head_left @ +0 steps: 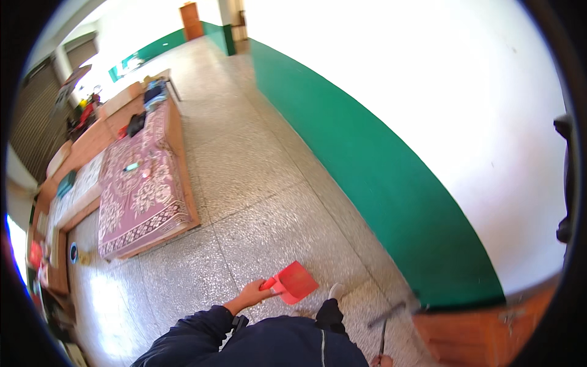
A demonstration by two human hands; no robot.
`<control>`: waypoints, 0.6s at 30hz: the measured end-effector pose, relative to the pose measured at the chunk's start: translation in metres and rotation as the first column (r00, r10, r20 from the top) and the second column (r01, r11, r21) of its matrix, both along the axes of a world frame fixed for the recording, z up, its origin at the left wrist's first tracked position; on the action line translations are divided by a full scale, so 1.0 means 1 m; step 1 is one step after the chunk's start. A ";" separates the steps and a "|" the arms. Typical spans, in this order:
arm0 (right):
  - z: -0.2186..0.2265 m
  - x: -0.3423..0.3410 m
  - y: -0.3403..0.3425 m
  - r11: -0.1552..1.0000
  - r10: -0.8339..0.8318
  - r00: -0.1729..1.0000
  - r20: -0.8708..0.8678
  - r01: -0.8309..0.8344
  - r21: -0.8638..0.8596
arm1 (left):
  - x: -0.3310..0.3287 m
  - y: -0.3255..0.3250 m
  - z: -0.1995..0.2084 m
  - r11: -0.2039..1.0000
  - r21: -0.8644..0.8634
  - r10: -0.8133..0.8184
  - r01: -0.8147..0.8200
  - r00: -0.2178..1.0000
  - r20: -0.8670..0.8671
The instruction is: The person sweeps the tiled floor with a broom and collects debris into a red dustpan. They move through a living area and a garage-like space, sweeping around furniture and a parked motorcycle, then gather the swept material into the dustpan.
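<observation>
The red dustpan (296, 283), an open scoop, is out in front of the person's dark jacket (281, 344), over the speckled floor (257, 229); its plain red inner face shows. Well to the left of the dustpan, on the floor, is a small round container (74, 252) with a dark opening and a bluish rim, its contents too dim to tell. Farther off, ahead and left of the dustpan, a purple patterned cloth (140, 189) covers a low wooden piece of furniture (188, 199), bearing a small green-and-white item (131, 166) and, toward its far end, a dark bundle (136, 124); any print on these is too small to read. The left hand (252, 295), just left of the dustpan, has its fingers curled closed around the handle end of it. To the right of the dustpan and nearer the picture's lower edge, the right hand (383, 361), partly cut off, has its fingers around a thin dark stick (383, 337) topped by a blurred grey bar (386, 314); how tightly they close I cannot tell. A light shoe (335, 291) is just right of the dustpan.
</observation>
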State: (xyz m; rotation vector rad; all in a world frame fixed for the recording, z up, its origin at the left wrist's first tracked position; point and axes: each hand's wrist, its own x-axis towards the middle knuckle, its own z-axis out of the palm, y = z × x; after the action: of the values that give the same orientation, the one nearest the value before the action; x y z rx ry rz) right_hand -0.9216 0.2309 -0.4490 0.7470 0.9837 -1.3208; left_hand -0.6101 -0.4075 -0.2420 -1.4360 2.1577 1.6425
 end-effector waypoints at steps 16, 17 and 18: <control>0.082 -0.258 -0.370 0.719 0.692 0.602 -0.397 -0.621 0.312 | -0.078 0.005 0.039 0.793 -0.290 0.586 -0.536 0.802 0.118; 0.084 -0.266 -0.384 0.704 0.706 0.589 -0.393 -0.642 0.303 | -0.081 0.004 0.040 0.761 -0.333 0.616 -0.557 0.781 0.104; 0.085 -0.272 -0.395 0.688 0.721 0.576 -0.386 -0.662 0.298 | -0.085 0.005 0.038 0.729 -0.364 0.649 -0.579 0.754 0.101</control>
State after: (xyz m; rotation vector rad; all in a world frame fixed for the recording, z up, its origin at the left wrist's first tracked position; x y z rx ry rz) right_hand -1.1940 -0.1646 -0.3639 0.0397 1.5719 -0.7290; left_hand -0.6948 -0.4028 -0.2037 -2.5251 1.9797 1.1874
